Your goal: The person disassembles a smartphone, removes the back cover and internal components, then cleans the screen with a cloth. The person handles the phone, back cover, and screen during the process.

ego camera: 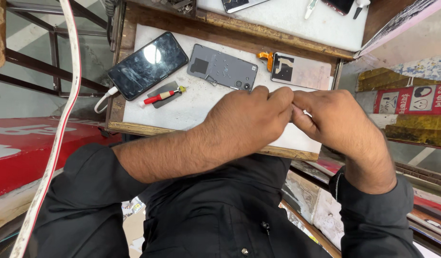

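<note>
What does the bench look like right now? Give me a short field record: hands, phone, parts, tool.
left hand: fingertips pressed against right hand's, contents hidden
right hand: fingers pinched at the left's, over white mat
black phone: screen up, white cable plugged in
grey back cover: flat, inside up
pale panel: orange flex at its left
red-handled screwdriver: lying beside phone

Phone repair stall: opened smartphone (147, 65), grey back cover (222, 67), red-handled screwdriver (162, 96) on a small white worktop (192, 107), upper centre.

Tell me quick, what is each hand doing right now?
Left hand: fingers curled shut, tips meeting the right hand; what it pinches cannot be told.
Right hand: curled shut against the left; anything held is hidden.
</note>
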The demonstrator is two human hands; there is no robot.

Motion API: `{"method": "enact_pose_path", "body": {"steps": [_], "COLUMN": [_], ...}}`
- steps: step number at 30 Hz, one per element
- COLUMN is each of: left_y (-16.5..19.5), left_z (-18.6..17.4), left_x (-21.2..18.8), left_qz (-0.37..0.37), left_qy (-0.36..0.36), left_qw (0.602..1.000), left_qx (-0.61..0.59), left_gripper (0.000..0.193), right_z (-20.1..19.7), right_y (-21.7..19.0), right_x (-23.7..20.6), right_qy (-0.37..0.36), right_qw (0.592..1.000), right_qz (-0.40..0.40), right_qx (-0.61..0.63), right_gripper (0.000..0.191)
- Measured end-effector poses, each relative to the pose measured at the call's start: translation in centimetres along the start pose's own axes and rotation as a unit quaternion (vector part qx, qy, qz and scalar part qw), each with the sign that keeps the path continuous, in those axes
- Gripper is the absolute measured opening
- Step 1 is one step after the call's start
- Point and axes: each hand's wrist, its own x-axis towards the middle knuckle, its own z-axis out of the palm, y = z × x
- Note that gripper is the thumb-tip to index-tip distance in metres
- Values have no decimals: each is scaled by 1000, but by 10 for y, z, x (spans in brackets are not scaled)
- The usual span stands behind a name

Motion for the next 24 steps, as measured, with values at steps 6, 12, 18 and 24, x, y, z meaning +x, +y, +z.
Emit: {"method": "enact_pose_path", "body": {"steps": [6,12,18,24], "left_y": [-6,13,14,20], "left_z": [17,49,57,57], "left_x": [-16,-33,-38,-32], "left_qz": [-56,-180,-153,-139], "left_qy": [120,194,191,187], "left_qw": [982,920,930,936], "left_qx": [-136,-288,-276,-264], "left_gripper": [27,24,27,29], "right_z": [-2,1,3,2], "right_y": [1,1,-1,0], "right_x": [-12,-18,-19,-25], "right_qy": [-30,-2,-4,4], "right_qw": [998,999,999,999], "right_qz": [61,28,33,37], "right_qx": [16,20,16,30], "right_gripper": [27,26,27,28]}}
